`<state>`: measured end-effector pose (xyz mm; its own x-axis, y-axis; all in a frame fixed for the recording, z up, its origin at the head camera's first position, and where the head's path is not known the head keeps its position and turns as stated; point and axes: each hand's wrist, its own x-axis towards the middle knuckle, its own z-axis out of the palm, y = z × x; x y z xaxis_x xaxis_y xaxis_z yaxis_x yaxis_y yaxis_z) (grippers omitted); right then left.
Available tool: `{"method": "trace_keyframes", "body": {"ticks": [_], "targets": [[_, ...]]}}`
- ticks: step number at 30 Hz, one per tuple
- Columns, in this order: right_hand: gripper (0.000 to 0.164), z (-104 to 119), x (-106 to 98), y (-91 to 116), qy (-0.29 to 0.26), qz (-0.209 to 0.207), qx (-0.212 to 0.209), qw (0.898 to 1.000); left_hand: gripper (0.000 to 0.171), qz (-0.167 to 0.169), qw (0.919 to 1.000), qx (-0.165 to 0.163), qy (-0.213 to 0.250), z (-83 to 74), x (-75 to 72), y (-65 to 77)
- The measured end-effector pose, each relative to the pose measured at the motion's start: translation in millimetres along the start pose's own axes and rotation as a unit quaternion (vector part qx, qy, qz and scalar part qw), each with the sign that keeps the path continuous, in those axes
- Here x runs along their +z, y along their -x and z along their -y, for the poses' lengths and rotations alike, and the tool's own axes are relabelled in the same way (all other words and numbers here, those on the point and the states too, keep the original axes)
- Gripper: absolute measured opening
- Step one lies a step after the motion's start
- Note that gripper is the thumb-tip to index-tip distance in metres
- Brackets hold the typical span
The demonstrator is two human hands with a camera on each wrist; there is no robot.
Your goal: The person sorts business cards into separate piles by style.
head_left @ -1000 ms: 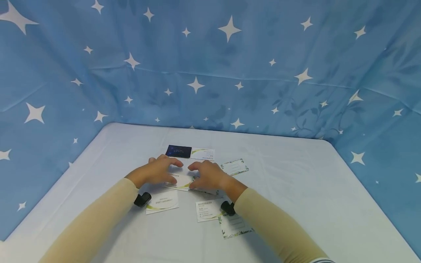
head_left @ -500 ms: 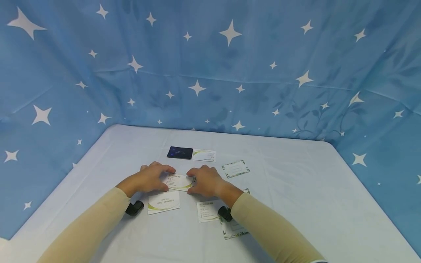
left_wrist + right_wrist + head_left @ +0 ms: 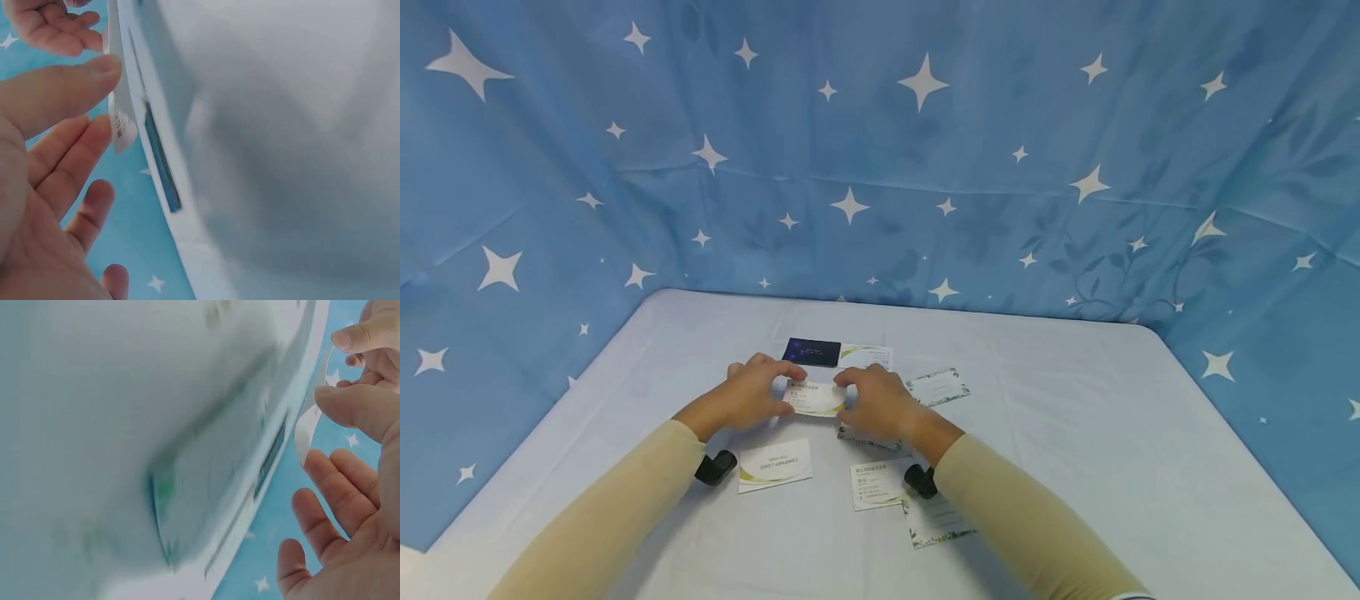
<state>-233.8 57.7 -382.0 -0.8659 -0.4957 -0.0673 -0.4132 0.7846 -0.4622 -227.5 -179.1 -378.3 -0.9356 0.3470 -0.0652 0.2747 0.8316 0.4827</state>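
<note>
A white business card with a yellow-green curve is held level between both hands, raised over the table. My left hand pinches its left end between thumb and fingers; the left wrist view shows this card edge-on. At the other end my right hand pinches it too, and the card looks bent in the right wrist view. Below the right hand lies a leaf-bordered card, partly hidden by that hand. Just beyond the hands are a dark blue card and a white card, side by side.
On the white-covered table, a logo card lies near the left wrist. A text card overlaps a leaf-bordered card near the right forearm. Another leafy card lies right of the right hand. A blue star-patterned curtain stands behind.
Both hands came down to the white card's ends, gripped it and lifted it slightly away from the person. The leaf-bordered card under the right hand shows again. The other cards stay put.
</note>
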Motion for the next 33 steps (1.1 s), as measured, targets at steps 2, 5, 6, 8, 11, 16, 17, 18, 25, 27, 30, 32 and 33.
{"method": "trace_keyframes", "body": {"ticks": [2,5,6,8,11,16,17,18,25,27,30,32,33], "targets": [[0.053,-6.2,-7.3,-1.1,-0.006,-0.011,-0.007,1.0,0.047,-0.006,0.9999,0.01,0.001,-4.4,-1.4,-7.9],[0.052,-17.6,-17.8,-3.8,-0.01,-0.022,-0.012,1.0,0.048,-0.006,0.9999,0.007,0.01,-12.5,-2.1,-20.6],[0.052,-21.7,-21.1,-4.7,-0.01,-0.026,-0.013,1.0,0.048,-0.005,0.9999,0.007,0.012,-15.2,-2.1,-25.6],[0.053,-30.3,-26.3,-6.8,-0.012,-0.031,-0.005,0.999,0.05,-0.003,0.9998,0.009,0.017,-20.3,-1.2,-36.6],[0.053,-42.2,-30.8,-9.9,-0.016,-0.04,0.016,0.999,0.051,-0.008,0.9997,0.014,0.02,-26.6,2.5,-53.3],[0.053,-57.1,-33.5,-15.9,-0.026,-0.052,0.045,0.997,0.049,-0.016,0.9996,0.006,0.023,-29.9,14.0,-75.4],[0.053,-59.6,-33.7,-17.3,-0.027,-0.051,0.049,0.997,0.049,-0.015,0.9996,0.004,0.023,-30.0,16.1,-78.5],[0.053,-62.1,-34.0,-19.1,-0.026,-0.05,0.054,0.997,0.049,-0.014,0.9997,0.001,0.022,-30.3,17.7,-81.2],[0.054,-73.1,-40.3,-27.8,-0.022,-0.042,0.076,0.996,0.048,0.002,1.0,-0.006,0.007,-36.6,20.3,-95.0],[0.054,-75.4,-41.7,-29.7,-0.028,-0.042,0.081,0.995,0.048,0.007,0.9998,-0.013,0.011,-37.9,21.8,-99.4],[0.055,-78.5,-41.4,-32.3,-0.039,-0.036,0.082,0.995,0.048,0.011,0.9995,-0.022,0.017,-38.1,24.2,-105.5],[0.055,-80.7,-40.5,-34.2,-0.044,-0.031,0.085,0.995,0.048,0.011,0.9995,-0.026,0.016,-37.7,25.8,-108.8],[0.055,-81.7,-40.1,-34.9,-0.046,-0.029,0.087,0.995,0.048,0.012,0.9995,-0.026,0.015,-37.4,26.4,-110.1]]}}
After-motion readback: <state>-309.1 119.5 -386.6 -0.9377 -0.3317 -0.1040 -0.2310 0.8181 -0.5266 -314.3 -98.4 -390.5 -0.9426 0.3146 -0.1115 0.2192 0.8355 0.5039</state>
